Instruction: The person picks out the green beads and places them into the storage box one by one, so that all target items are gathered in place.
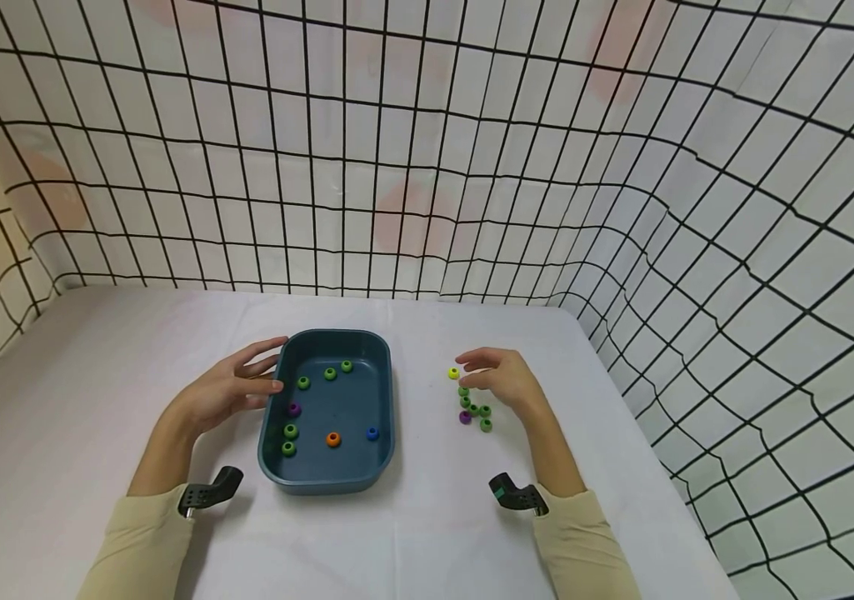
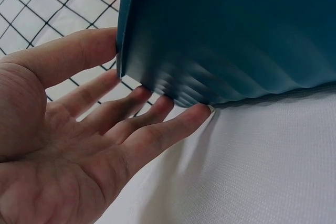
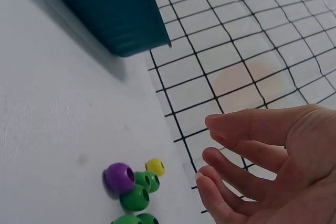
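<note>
A dark blue tray (image 1: pixel 325 479) stands on the white cloth with several green beads, a purple bead (image 1: pixel 295 410), an orange bead (image 1: pixel 332 439) and a blue bead (image 1: pixel 372 434) spread over its floor. My left hand (image 1: pixel 220 392) touches the tray's left wall from outside; in the left wrist view its thumb is at the rim and the fingertips lie lower along the wall. Right of the tray, my right hand (image 1: pixel 505 379) hovers with loosely bent fingers, nothing between them. Close by lie a yellow bead (image 1: pixel 453 373), several green beads (image 3: pixel 135 198) and a purple bead (image 3: pixel 119 177).
A black wire grid (image 1: pixel 344 158) backed by white sheeting rises behind the table and along both sides. Black wrist cameras sit at the left cuff (image 1: pixel 209 492) and the right cuff (image 1: pixel 518 493). White cloth (image 1: pixel 427 533) covers the table.
</note>
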A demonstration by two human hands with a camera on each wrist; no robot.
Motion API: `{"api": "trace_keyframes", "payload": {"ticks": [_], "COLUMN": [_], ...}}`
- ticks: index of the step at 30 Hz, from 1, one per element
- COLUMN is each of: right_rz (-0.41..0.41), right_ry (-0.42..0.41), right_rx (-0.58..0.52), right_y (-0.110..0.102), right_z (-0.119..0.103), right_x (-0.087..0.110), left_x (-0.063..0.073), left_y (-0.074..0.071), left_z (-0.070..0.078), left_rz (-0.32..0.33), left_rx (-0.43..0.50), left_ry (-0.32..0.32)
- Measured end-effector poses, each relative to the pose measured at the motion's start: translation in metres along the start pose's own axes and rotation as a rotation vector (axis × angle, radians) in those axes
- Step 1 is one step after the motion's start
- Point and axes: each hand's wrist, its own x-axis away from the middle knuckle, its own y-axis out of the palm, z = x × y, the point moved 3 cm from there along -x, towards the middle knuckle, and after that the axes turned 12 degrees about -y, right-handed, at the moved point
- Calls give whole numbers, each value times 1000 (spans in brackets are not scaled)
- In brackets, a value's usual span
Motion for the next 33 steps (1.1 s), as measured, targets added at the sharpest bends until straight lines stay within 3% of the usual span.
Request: {"api": "trace_keyframes", "payload": {"ticks": [17,33], "right_rz": [-15,-10], "right_ry": [132,162], "right_rx": [-48,-28], "right_y": [3,14], "right_z": [36,48], "right_x": [-6,-13], "left_x": [-1,-1], "left_y": [1,0], "left_z": [0,0], "left_rz": [-3,-3], "left_rx": [-5,-6], "left_ry": [2,-3]}}
